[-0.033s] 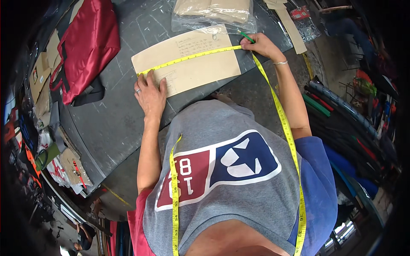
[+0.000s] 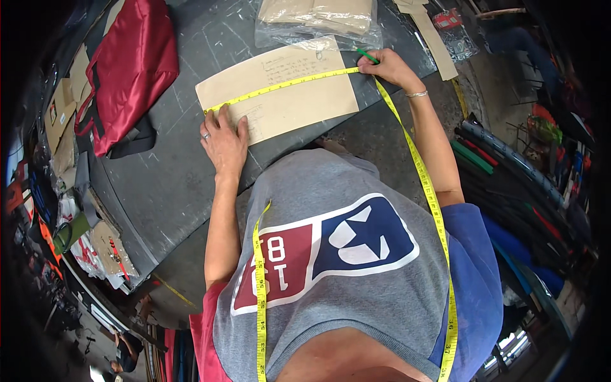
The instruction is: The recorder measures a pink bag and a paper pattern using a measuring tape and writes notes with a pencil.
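Observation:
A yellow tape measure (image 2: 283,84) stretches across a tan sheet of card (image 2: 305,108) with handwriting on it. At the card's left edge, my left hand (image 2: 224,143) rests with its fingertips on the tape's end, fingers extended and thumb apart. Beyond the right edge, my right hand (image 2: 389,69) pinches the tape and also holds a green pen (image 2: 367,56). From there the tape runs down past my right arm and up over my shoulder. Its other end hangs down my left side over the grey shirt (image 2: 356,172).
A dark worktable (image 2: 162,191) lies under the card. A shiny red bag (image 2: 137,70) with black straps sits at the left, a clear plastic package of tan sheets (image 2: 318,14) at the far side. Rolls of material (image 2: 509,159) are stacked at the right.

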`<state>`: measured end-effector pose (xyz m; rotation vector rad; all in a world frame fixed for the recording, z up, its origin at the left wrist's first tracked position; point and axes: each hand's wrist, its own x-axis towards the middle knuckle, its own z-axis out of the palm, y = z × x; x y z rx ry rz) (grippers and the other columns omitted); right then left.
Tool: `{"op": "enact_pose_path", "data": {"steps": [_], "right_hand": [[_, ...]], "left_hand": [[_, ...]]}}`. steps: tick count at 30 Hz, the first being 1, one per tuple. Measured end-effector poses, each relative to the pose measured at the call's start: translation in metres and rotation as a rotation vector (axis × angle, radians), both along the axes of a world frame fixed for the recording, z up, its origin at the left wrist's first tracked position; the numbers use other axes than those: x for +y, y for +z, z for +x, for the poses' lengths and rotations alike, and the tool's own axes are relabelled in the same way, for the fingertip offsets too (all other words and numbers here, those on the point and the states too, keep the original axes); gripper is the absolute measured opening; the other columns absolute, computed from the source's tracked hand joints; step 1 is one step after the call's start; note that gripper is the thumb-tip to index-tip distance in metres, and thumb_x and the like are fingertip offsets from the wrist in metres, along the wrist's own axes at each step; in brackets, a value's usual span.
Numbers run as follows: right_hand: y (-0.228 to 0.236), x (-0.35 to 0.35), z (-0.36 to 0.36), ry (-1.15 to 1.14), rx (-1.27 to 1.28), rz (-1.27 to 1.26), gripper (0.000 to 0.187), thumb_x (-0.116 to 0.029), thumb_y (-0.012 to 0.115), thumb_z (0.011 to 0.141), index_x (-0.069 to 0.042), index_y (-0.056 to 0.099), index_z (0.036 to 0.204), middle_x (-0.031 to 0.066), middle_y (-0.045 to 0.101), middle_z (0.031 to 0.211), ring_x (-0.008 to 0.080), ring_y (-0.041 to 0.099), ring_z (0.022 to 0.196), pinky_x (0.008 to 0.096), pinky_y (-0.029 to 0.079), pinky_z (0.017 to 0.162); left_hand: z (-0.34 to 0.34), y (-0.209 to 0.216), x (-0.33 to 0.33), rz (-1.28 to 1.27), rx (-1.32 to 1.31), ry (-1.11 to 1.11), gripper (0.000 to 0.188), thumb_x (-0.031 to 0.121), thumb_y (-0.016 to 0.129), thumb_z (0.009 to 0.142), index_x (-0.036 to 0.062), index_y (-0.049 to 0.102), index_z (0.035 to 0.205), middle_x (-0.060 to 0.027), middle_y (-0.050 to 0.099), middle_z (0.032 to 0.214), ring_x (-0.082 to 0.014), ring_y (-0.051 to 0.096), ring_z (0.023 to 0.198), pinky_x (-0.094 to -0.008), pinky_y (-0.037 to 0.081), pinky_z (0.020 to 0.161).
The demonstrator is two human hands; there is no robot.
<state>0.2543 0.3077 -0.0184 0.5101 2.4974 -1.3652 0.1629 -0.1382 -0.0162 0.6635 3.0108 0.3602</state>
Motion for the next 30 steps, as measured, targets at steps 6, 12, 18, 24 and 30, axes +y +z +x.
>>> {"op": "enact_pose_path", "data": {"steps": [6, 12, 18, 24, 30], "right_hand": [[0.01, -0.016, -0.006, -0.023, -0.008, 0.198, 0.02, -0.022, 0.081, 0.087, -0.006, 0.078, 0.098, 0.0043, 0.073, 0.08, 0.01, 0.064, 0.074, 0.0292, 0.052, 0.074], [0.009, -0.021, -0.01, -0.029, 0.074, 0.269, 0.026, -0.028, 0.083, 0.084, -0.006, 0.078, 0.096, 0.0111, 0.075, 0.083, 0.0198, 0.071, 0.077, 0.0345, 0.054, 0.078], [0.013, -0.03, -0.016, -0.05, 0.002, 0.31, 0.03, -0.033, 0.085, 0.081, -0.006, 0.078, 0.094, 0.0113, 0.075, 0.083, 0.0222, 0.072, 0.078, 0.0354, 0.054, 0.078], [0.013, -0.032, -0.018, -0.058, -0.007, 0.299, 0.03, -0.034, 0.083, 0.079, -0.007, 0.078, 0.089, 0.0152, 0.074, 0.082, 0.033, 0.073, 0.081, 0.0414, 0.056, 0.077], [0.016, -0.03, -0.016, -0.028, 0.003, 0.288, 0.029, -0.033, 0.083, 0.078, -0.007, 0.078, 0.088, 0.0153, 0.073, 0.081, 0.0333, 0.072, 0.08, 0.0421, 0.055, 0.076]], "left_hand": [[0.0, 0.001, 0.008, -0.024, -0.001, 0.049, 0.066, 0.045, 0.065, 0.097, 0.0114, 0.046, 0.15, -0.025, 0.045, 0.149, -0.0454, 0.04, 0.139, -0.0602, 0.038, 0.109], [0.0, 0.002, 0.015, -0.054, -0.001, 0.09, 0.067, 0.049, 0.063, 0.098, 0.0126, 0.045, 0.151, -0.0229, 0.045, 0.15, -0.0448, 0.041, 0.14, -0.0607, 0.039, 0.11], [-0.003, 0.012, 0.035, -0.121, -0.051, 0.197, 0.086, 0.067, 0.066, 0.089, 0.0125, 0.045, 0.152, -0.0243, 0.046, 0.147, -0.0446, 0.041, 0.139, -0.0608, 0.039, 0.108], [-0.007, 0.014, 0.038, -0.141, -0.093, 0.233, 0.087, 0.07, 0.068, 0.086, 0.0116, 0.048, 0.149, -0.0263, 0.047, 0.142, -0.0455, 0.043, 0.136, -0.0615, 0.039, 0.106], [-0.001, 0.01, 0.038, -0.136, -0.065, 0.238, 0.089, 0.072, 0.066, 0.087, 0.0117, 0.049, 0.15, -0.0252, 0.047, 0.144, -0.0457, 0.042, 0.138, -0.0623, 0.039, 0.108]]}}
